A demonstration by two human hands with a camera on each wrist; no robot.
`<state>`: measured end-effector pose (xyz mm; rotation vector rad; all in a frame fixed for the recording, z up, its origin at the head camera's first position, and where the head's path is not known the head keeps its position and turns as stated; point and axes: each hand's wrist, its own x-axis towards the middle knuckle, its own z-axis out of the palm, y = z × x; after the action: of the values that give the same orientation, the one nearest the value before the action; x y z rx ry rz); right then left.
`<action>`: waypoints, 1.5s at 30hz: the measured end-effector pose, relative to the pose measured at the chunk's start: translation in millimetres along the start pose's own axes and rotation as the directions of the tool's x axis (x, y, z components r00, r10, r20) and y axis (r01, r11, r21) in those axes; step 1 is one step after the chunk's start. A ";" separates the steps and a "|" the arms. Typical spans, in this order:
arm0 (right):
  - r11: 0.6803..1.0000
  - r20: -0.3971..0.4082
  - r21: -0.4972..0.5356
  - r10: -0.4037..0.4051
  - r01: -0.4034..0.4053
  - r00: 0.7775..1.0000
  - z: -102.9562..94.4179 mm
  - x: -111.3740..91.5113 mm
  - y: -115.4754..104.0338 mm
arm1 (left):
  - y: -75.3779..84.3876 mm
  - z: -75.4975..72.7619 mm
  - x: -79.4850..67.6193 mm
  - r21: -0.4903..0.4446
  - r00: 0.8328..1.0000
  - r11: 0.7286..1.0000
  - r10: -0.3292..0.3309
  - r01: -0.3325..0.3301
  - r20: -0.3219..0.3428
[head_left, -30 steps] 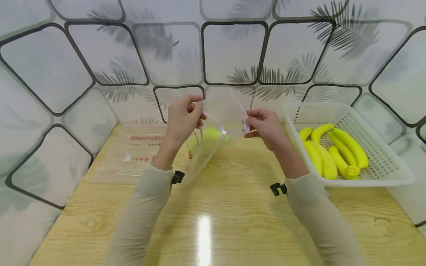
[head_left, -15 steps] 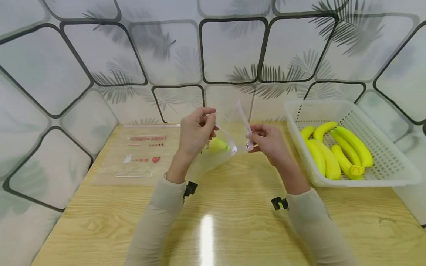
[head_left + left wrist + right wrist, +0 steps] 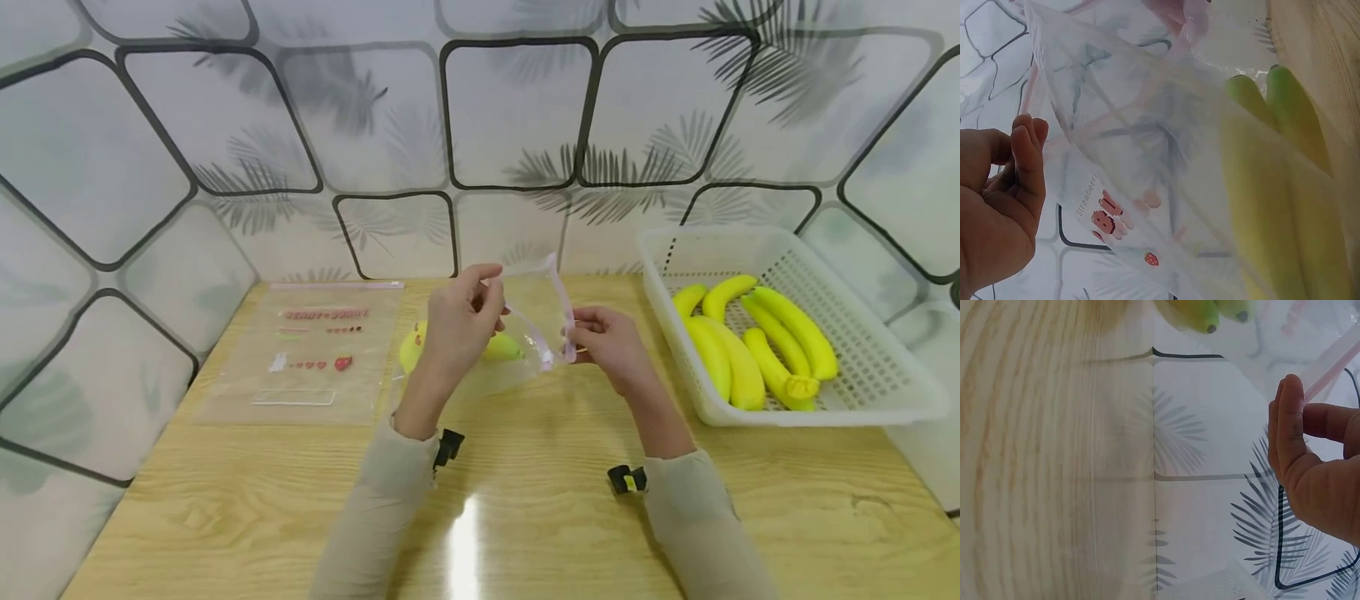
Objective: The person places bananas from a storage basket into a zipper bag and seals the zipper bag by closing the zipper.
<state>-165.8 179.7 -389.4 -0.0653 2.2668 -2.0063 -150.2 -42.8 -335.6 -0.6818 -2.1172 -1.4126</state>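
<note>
The left hand point(image 3: 463, 329) and right hand point(image 3: 613, 350) each pinch the pink rim of a clear bag point(image 3: 1135, 169), one hand per side, its mouth gaping between them. Two bananas point(image 3: 1316, 206) lie inside, behind the left hand in the head view, apart from its fingers. A white basket point(image 3: 862, 414) stands right of the right hand.

Leaf-patterned wall point(image 3: 517, 117) with black outlines, wood-grain table point(image 3: 225, 517)
</note>
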 end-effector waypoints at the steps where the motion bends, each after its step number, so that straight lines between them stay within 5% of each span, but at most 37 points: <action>1: 1.000 0.000 -0.003 -0.005 0.005 1.000 0.7 0.5 0.6 | 0.1 -0.9 -2.2 0.026 1.000 1.000 0.013 -0.012 -0.014; 7: 1.000 -0.021 -0.023 -0.018 0.018 1.000 0.4 1.8 1.0 | 1.0 -5.8 -9.2 0.247 0.994 0.967 0.083 -0.062 -0.074; 13: 0.998 -0.036 -0.066 -0.022 0.020 0.999 -3.0 1.6 -1.8 | 7.4 -7.7 -9.7 0.410 0.989 0.912 0.080 -0.023 -0.123; 21: 0.992 -0.034 -0.126 -0.026 0.022 0.999 -3.0 3.4 -3.5 | 6.7 0.7 -6.4 0.226 0.981 0.973 0.084 -0.043 -0.177; 29: 0.982 -0.027 -0.187 -0.030 0.024 0.999 -5.5 2.9 -3.5 | 3.9 12.1 -2.6 -0.041 0.970 0.999 -0.041 0.032 -0.238; 37: 0.923 -0.072 -0.377 -0.117 0.081 0.990 -13.7 -9.4 -17.8 | 2.3 14.2 -2.8 -0.079 0.976 0.996 -0.054 0.038 -0.211; 45: 0.833 -0.182 -0.543 -0.246 0.111 0.952 -32.6 -34.4 -39.9 | -2.2 13.5 -3.7 -0.070 0.979 0.996 -0.059 0.046 -0.197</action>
<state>-137.1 210.6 -344.0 -0.0840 3.0207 -1.4556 -150.6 -31.4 -344.1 -0.4894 -1.9540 -1.5169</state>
